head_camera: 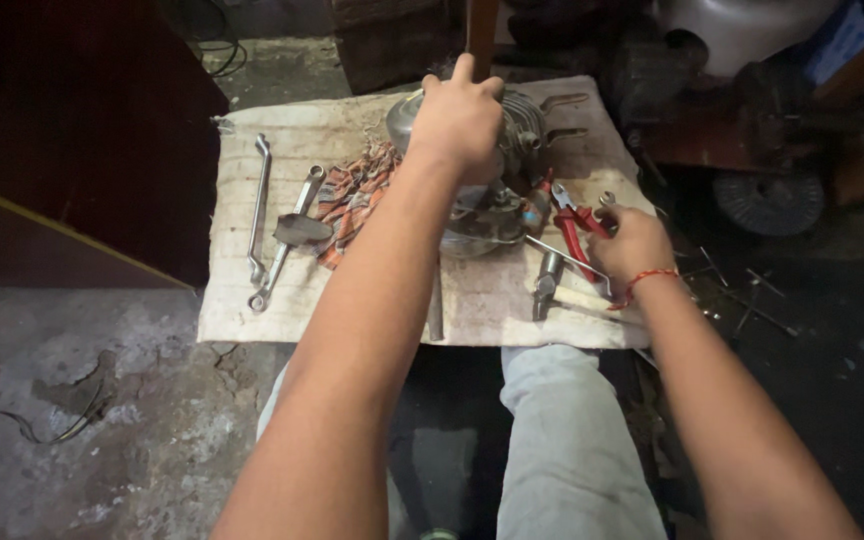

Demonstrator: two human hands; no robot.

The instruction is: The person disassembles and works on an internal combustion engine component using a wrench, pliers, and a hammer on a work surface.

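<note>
1. Fingers of the left hand [459, 118] curl downward over the top of a grey finned metal engine part [512, 140], knuckles up, the index finger sticking out towards the far edge; they press on the metal rather than close around it.
2. From where I stand, that left arm runs long and nearly straight from the lower middle of the view up to the part, wrist slightly bent.
3. Over on the right, the right hand [632, 243] sits low on the cloth-covered board [372, 300], fingers folded together at the red-handled pliers [574, 225]; whether they truly grip the handles I cannot tell, since the back of the hand hides them.
4. A red thread circles the right wrist, and the forearm angles in from the lower right corner.
5. The engine part stands at the far middle of the board, touching a striped rag [352, 195] on its left.
6. Two long spanners [260, 210] lie well apart from both hands on the board's left side, and a hammer [549, 280] lies just beside the right hand.
7. Below the board show the person's grey trouser legs [562, 440].
</note>
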